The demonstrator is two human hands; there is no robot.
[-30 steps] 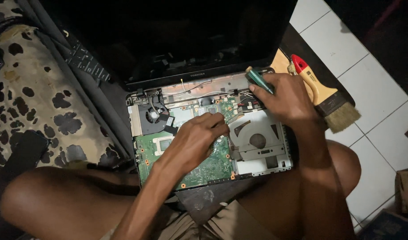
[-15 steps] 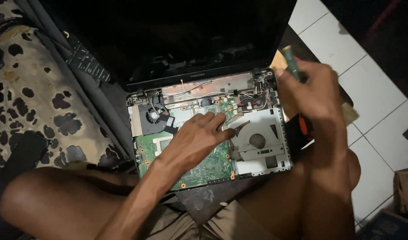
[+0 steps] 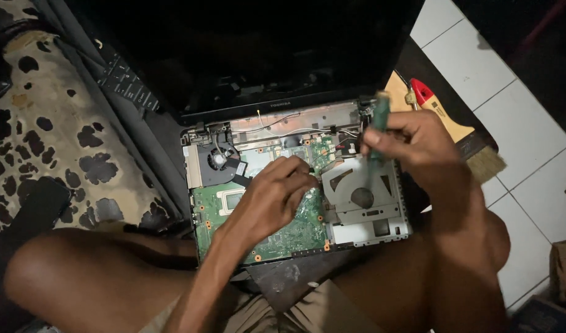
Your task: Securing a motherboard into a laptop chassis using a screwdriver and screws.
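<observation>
An opened laptop [image 3: 295, 117] rests on my lap with its green motherboard [image 3: 292, 231] and cooling fan [image 3: 216, 159] exposed. My left hand [image 3: 273, 197] lies on the motherboard, fingertips pressing near its upper middle. My right hand [image 3: 418, 148] hovers over the silver drive bay [image 3: 363, 200], shut on a green-handled screwdriver [image 3: 379, 132] held nearly upright, its tip pointing down toward the bay.
A paintbrush [image 3: 464, 132] with a wooden handle lies on the white tile floor [image 3: 529, 148] to the right, beside a red-handled tool [image 3: 426, 94]. A spotted cloth [image 3: 55, 142] covers the left. A detached keyboard [image 3: 126, 80] lies at upper left. My bare knees flank the laptop.
My right hand has come back left and down from the laptop's right edge, bringing the screwdriver upright over the drive bay. My left hand stays on the motherboard.
</observation>
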